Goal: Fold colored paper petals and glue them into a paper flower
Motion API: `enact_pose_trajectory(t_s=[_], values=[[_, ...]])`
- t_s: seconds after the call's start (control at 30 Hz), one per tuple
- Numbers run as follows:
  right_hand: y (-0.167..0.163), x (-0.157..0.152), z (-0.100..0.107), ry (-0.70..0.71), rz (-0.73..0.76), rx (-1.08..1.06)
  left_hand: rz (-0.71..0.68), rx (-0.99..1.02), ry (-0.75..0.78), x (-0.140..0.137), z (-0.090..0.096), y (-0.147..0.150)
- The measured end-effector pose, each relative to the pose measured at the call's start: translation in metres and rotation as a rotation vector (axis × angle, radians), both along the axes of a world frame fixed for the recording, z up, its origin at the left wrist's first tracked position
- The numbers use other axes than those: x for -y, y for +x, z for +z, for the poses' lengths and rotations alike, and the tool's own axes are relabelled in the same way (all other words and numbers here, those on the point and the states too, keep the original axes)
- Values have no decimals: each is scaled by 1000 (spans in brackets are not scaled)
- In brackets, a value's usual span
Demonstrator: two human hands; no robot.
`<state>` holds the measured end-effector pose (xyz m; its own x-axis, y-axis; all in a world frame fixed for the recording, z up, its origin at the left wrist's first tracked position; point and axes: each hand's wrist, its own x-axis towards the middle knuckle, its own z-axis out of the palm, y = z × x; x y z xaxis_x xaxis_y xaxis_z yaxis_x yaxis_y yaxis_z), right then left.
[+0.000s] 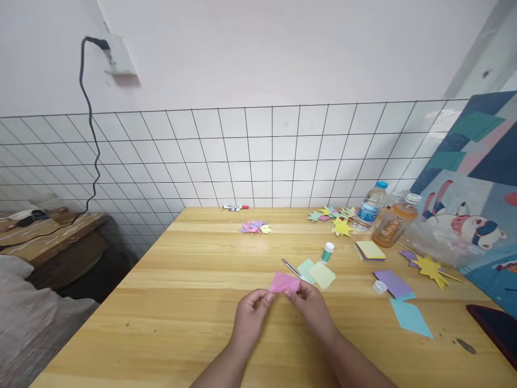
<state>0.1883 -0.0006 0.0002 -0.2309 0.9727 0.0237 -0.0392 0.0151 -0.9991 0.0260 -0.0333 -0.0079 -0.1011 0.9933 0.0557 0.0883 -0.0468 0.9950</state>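
A pink sheet of paper (283,281) is held between my two hands above the wooden table. My left hand (252,315) pinches its lower left corner between thumb and forefinger. On the other side, my right hand (310,306) grips the right edge, fingers behind and thumb in front. The paper looks bent or folded, though its exact fold is hard to make out. Just beyond it lie a utility knife (291,267), a pale green paper square (306,268) and a pale yellow paper square (323,275). A glue stick (327,253) stands upright behind these squares.
Pointed paper shapes (255,227) lie mid-table, with more (342,226) at the back right. A water bottle (370,207) and an orange drink bottle (393,222) stand there. Right of my hands are a purple sheet (395,283), a blue sheet (411,317) and a white cap (379,286).
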Motion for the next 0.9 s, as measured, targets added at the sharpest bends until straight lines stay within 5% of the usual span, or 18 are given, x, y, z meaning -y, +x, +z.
enact_pose_trajectory(t_s=[0.2,0.4,0.67,0.9], values=[[7,2,-8,8,-115,-70,93,51,11,1,0,-5],[5,4,-15,38,-14,-97,-25,-66,28,1,-1,5],[4,11,-14,222,10,58,27,-267,98,3,-4,5],[2,9,-11,120,18,152,52,-215,54,5,1,6]])
